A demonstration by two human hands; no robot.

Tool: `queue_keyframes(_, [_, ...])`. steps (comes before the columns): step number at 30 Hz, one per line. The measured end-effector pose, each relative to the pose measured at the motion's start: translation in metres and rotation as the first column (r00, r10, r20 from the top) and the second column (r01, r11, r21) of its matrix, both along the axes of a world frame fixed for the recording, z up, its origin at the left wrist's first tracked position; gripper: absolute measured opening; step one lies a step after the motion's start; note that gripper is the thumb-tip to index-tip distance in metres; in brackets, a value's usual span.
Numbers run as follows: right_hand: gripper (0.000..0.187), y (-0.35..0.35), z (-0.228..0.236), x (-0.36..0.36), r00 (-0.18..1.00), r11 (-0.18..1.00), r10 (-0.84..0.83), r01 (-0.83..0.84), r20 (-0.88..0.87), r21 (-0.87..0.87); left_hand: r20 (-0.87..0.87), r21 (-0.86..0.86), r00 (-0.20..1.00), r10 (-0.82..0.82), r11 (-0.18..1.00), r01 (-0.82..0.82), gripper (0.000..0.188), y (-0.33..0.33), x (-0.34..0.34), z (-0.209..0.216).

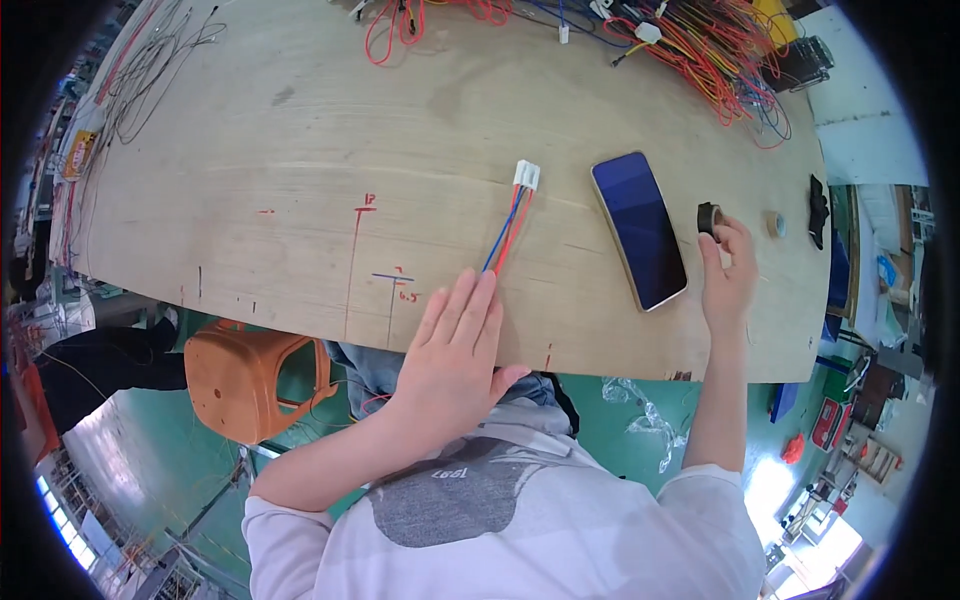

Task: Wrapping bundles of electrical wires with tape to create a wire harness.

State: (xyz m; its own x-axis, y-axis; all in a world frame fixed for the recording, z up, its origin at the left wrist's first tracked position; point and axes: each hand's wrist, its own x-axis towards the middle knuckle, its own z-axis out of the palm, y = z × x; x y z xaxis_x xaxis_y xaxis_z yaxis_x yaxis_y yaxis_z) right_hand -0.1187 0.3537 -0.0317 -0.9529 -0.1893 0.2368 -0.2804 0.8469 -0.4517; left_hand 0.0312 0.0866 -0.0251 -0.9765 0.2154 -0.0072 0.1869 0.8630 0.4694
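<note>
My left hand [452, 345] lies flat at the table's front edge, fingers stretched out over the lower part of a wire harness. Red and blue wires [507, 232] run out from beneath its fingertips to a white plastic connector [527, 176]; the rest of them is hidden by the hand. Off to the right, my right hand [732, 268] pinches a small roll of black tape [709, 219] between thumb and fingers, at the tabletop. Between the two hands a smartphone [640, 231] with a dark screen rests on the wood.
The wooden table [250, 150] carries red and blue ruled marks. A tangle of coloured wires [700, 60] covers its far right; thin grey wires [150, 80] lie far left. Another tape roll [776, 224] sits beyond my right hand. An orange stool [240, 385] stands below the front edge.
</note>
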Motion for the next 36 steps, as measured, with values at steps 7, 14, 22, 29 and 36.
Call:
queue_keyframes(7, [0.016, -0.086, 0.036, 0.02, 0.755, 0.664, 0.625, -0.38, 0.199, -0.644, 0.007, 0.63, 0.984, 0.176, 0.764, -0.141, 0.046, -0.014, -0.062, 0.015])
queue_keyframes(14, [0.017, -0.112, 0.031, 0.017, 0.757, 0.706, 0.625, -0.441, 0.193, -0.554, 0.005, 0.741, 0.969, 0.248, 0.649, -0.169, 0.022, -0.012, -0.082, 0.004])
queue_keyframes(22, [0.014, -0.108, 0.004, -0.002, 0.79, 0.696, 0.441, -0.001, 0.426, -0.718, -0.256, 0.665, 0.938, 0.235, 0.746, -0.005, 0.01, 0.014, -0.101, -0.01])
queue_keyframes(29, [0.013, -0.125, 0.005, -0.013, 0.92, 0.953, 0.261, -0.197, 0.291, -0.232, 0.137, 0.699, 0.939, 0.317, 0.641, -0.318, 0.005, 0.012, -0.12, -0.036])
queue_keyframes(36, [0.013, -0.142, -0.002, -0.022, 0.858, 0.94, 0.34, -0.294, 0.386, -0.174, 0.352, 0.729, 0.853, 0.386, 0.459, -0.508, 0.006, -0.001, -0.123, -0.039])
